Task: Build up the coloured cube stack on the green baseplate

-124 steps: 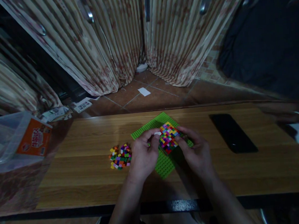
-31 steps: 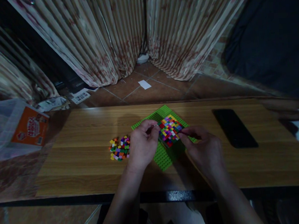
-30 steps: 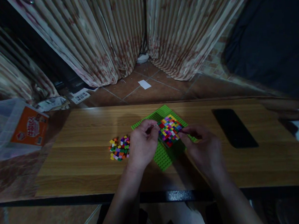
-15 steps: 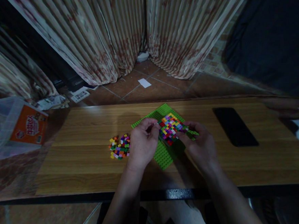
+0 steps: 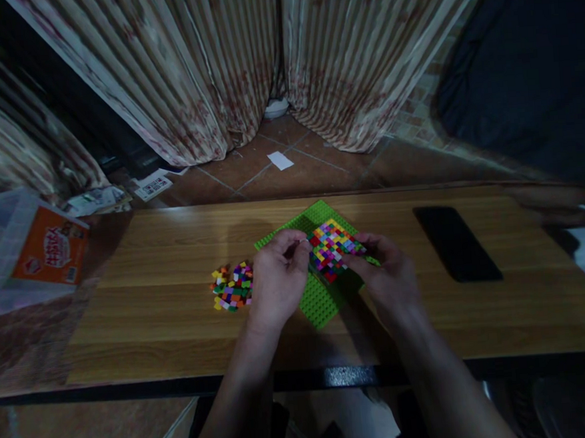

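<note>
Head view: brick mosaic between fingers

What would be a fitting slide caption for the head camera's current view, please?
Two hands at a colourful brick block over a green baseplate.

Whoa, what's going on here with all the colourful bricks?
Someone has both hands at a colourful block of tiny bricks, over a green studded plate. The left hand seems to pinch a small pale piece beside it, and the right hand has its fingers at the block's right side. More loose bricks lie in a pile on the wooden table.
</note>
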`<action>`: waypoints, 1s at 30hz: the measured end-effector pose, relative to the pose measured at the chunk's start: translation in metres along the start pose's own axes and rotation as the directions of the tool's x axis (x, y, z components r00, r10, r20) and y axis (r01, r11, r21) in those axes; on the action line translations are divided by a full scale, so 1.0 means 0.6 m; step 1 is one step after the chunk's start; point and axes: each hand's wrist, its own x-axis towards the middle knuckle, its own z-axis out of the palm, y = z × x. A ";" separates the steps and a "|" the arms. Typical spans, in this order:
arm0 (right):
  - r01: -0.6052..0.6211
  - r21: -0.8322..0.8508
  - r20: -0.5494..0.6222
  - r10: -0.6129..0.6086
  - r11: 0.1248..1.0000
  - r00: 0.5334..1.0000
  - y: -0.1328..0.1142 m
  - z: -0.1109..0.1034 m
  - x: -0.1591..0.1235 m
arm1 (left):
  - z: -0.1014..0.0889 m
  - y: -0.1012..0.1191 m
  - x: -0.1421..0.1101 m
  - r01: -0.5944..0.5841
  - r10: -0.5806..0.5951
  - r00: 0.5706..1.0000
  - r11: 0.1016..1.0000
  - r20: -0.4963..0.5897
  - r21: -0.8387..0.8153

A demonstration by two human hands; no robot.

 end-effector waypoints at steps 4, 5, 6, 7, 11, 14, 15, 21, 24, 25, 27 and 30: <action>-0.009 -0.004 0.008 0.009 1.000 1.000 0.002 0.001 0.002 | 0.001 0.000 0.000 -0.008 0.008 1.000 1.000 0.007 -0.018; -0.007 -0.004 0.011 0.007 1.000 1.000 0.003 0.001 0.003 | 0.001 -0.001 0.000 -0.007 0.007 1.000 1.000 0.008 -0.018; -0.001 0.001 0.017 0.001 1.000 1.000 0.004 0.000 0.003 | 0.001 -0.001 0.000 -0.005 0.005 1.000 1.000 0.008 -0.015; 0.008 0.009 0.024 -0.008 1.000 1.000 0.005 0.000 0.003 | 0.001 -0.001 0.000 -0.002 0.002 1.000 1.000 0.007 -0.012; 0.037 0.027 0.041 -0.038 0.999 0.998 0.010 -0.002 0.003 | 0.000 -0.004 0.000 0.005 -0.005 1.000 1.000 0.000 -0.004; 0.066 0.002 0.042 -0.066 0.998 0.997 0.012 -0.001 0.003 | -0.001 -0.005 0.000 -0.004 0.004 1.000 1.000 -0.003 -0.002; 0.076 -0.011 0.046 -0.075 0.997 0.996 0.012 0.000 0.003 | -0.001 -0.006 0.000 -0.008 0.008 1.000 1.000 -0.006 -0.003; 0.066 -0.031 0.049 -0.065 0.997 0.997 0.007 0.006 0.004 | -0.002 -0.005 0.003 -0.010 0.010 1.000 1.000 -0.007 -0.016; 0.064 -0.008 0.037 -0.064 0.998 0.997 0.004 0.008 0.004 | -0.002 -0.003 0.003 0.000 0.000 1.000 1.000 -0.007 -0.015; 0.066 0.000 0.033 -0.066 0.998 0.997 0.004 0.009 0.004 | -0.002 -0.003 0.004 0.005 -0.005 1.000 1.000 -0.007 -0.010; 0.076 -0.002 0.034 -0.076 0.997 0.997 0.006 0.009 0.004 | -0.002 -0.001 0.003 0.011 -0.011 1.000 1.000 -0.008 0.000; 0.109 -0.032 0.064 -0.107 0.994 0.992 0.013 0.005 0.003 | -0.003 0.002 0.002 -0.009 0.009 1.000 1.000 -0.009 -0.001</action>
